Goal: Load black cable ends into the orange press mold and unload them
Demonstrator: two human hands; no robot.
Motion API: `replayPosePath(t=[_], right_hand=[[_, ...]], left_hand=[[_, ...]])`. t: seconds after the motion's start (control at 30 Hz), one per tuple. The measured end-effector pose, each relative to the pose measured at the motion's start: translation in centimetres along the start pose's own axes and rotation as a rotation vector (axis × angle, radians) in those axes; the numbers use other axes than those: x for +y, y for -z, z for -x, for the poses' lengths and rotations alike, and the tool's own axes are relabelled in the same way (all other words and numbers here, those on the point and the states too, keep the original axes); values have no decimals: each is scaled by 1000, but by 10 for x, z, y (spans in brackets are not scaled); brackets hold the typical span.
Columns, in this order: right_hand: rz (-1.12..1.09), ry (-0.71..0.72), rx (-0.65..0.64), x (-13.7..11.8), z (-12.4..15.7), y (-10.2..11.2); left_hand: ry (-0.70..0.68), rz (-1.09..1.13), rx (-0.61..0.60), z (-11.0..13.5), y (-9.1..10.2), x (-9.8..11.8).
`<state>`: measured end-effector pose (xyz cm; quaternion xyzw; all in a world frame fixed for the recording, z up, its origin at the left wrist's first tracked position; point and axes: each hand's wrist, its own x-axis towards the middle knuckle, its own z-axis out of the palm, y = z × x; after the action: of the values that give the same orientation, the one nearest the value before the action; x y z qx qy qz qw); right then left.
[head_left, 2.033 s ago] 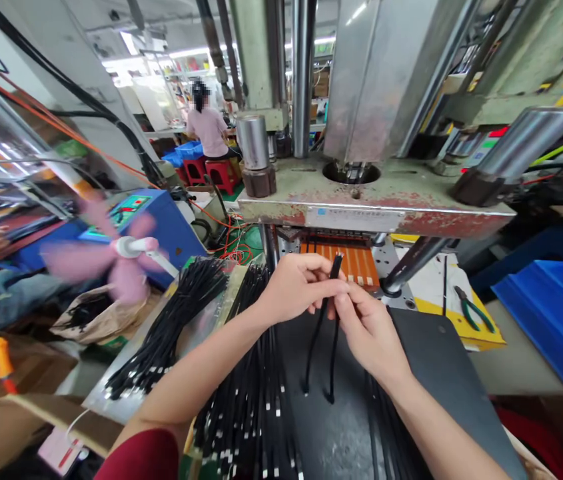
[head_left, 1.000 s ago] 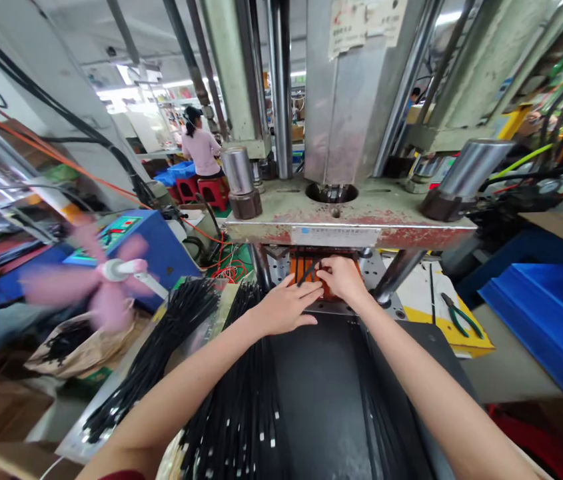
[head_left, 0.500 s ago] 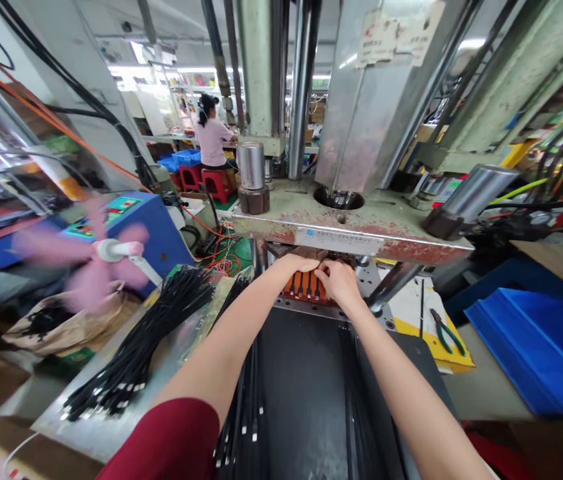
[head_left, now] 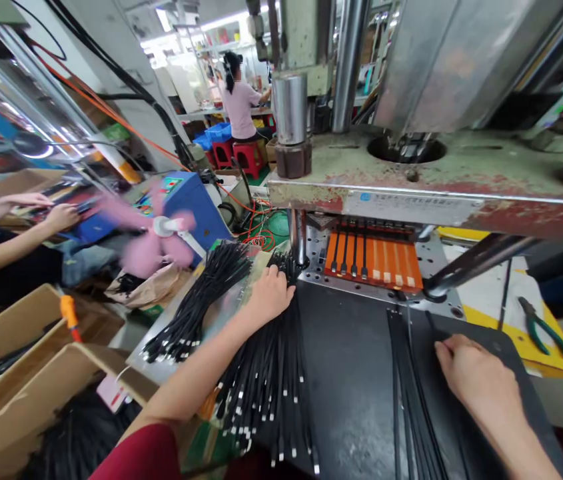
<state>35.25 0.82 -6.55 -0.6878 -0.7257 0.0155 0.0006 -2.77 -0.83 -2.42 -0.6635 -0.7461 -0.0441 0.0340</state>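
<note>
My left hand (head_left: 270, 295) rests, fingers curled down, on top of a thick bundle of short black cables (head_left: 268, 363) at the left of the black mat (head_left: 356, 373). My right hand (head_left: 471, 377) lies on the mat at the right, fingers bent, touching the thin black cables (head_left: 408, 393) laid there. Whether either hand has a cable pinched is hidden. Beyond them the orange mould plate (head_left: 374, 259) under the press (head_left: 411, 183) holds several black cables in its left slots.
A second pile of black cables (head_left: 201, 300) lies on a metal tray to the left. A spinning pink fan (head_left: 158, 230), cardboard boxes (head_left: 16, 373), a co-worker's arms (head_left: 16, 233) at far left, green pliers (head_left: 544, 327) at right, and a seated person (head_left: 238, 100) behind.
Both hands have drawn back from the orange mould plate, leaving cables in its slots. The left went to the cable bundle, the right to the mat on the right.
</note>
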Motion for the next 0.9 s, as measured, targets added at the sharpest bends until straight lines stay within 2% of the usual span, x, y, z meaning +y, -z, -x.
replayPosePath(t=[0.1, 0.2, 0.27, 0.33, 0.4, 0.47, 0.6, 0.7, 0.8, 0.9], right_hand=[[-9, -51, -24, -13, -2, 5], [-77, -71, -4, -15, -2, 11], [-219, -97, 68, -15, 1, 17], [-439, -94, 161, -20, 5, 25], [-648, -27, 214, -31, 11, 35], [-767, 108, 187, -47, 17, 47], [-792, 403, 82, -81, 23, 67], [-790, 492, 8, -100, 23, 75], [-834, 530, -76, -113, 24, 80], [-920, 575, -105, -124, 26, 86]], left_hand=[[26, 0, -56, -5, -1, 2], [61, 136, -79, -10, 9, -6], [49, 231, -102, -9, 18, -11], [44, 223, -107, -7, 25, -10], [46, 117, -107, -6, 27, -3], [67, 44, -128, -6, 24, 4], [117, 147, -145, -14, 9, 4], [136, 251, -135, -22, 5, -11], [147, 379, -121, -23, 13, -20], [110, 716, -4, -12, 37, -9]])
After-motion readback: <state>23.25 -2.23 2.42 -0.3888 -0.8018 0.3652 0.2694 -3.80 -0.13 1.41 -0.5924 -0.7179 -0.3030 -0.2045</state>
